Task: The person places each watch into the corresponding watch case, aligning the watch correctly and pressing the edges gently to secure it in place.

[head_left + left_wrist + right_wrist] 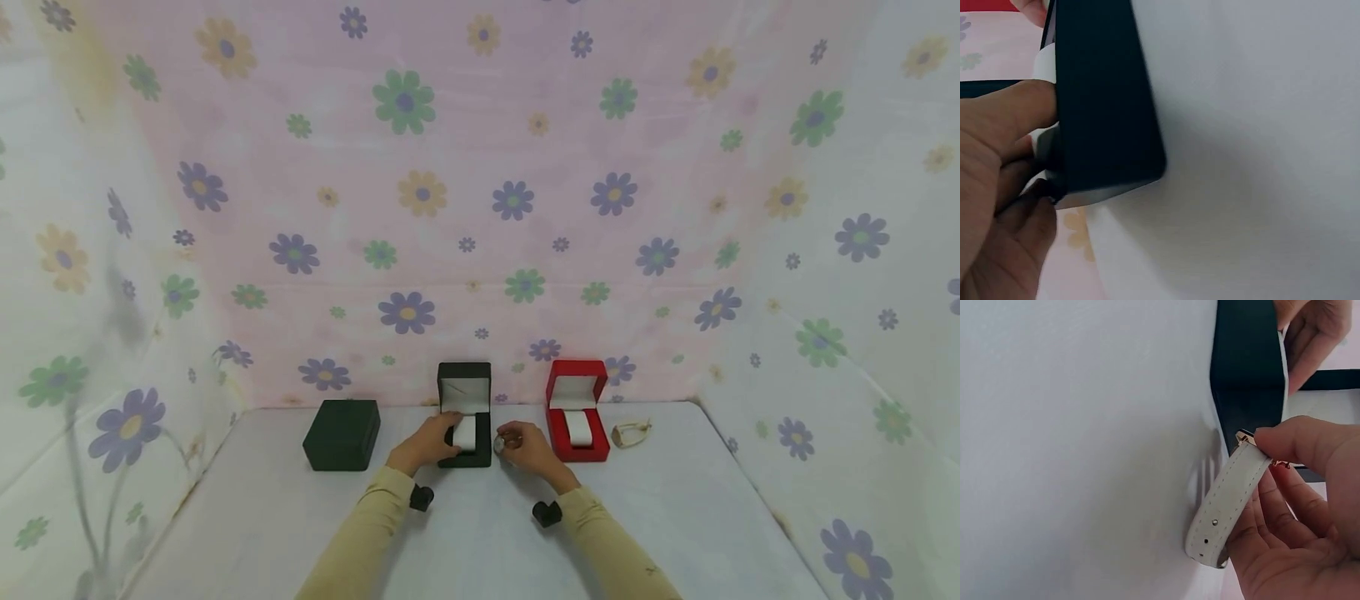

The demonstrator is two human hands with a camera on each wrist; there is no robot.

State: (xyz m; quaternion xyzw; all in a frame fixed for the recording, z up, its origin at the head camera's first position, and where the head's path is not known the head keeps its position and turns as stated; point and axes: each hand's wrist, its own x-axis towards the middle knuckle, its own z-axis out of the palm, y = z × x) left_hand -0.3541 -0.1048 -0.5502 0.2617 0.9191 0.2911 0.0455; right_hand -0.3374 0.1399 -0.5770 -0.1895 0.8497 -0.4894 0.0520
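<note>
An open dark green watch box (483,450) stands mid-table with its lid raised at the back and a white cushion (465,433) inside. My left hand (427,442) reaches into its left side. Its thumb and fingers grip the cushion's ends; in the left wrist view the fingertips are partly hidden behind the box wall (1107,94). Just right of this box, my right hand (531,450) pinches a wristwatch (1232,497) between thumb and fingers. The watch has a white stitched strap with holes and gold-coloured metal parts. Its strap hangs down beside the box.
Right of the hands stands an open red watch box (585,454) holding a white cushion. Beside it lies another watch (632,432) with a pale strap. A closed dark green box (341,436) sits at the left. Flowered cloth (465,275) surrounds the white table (480,542).
</note>
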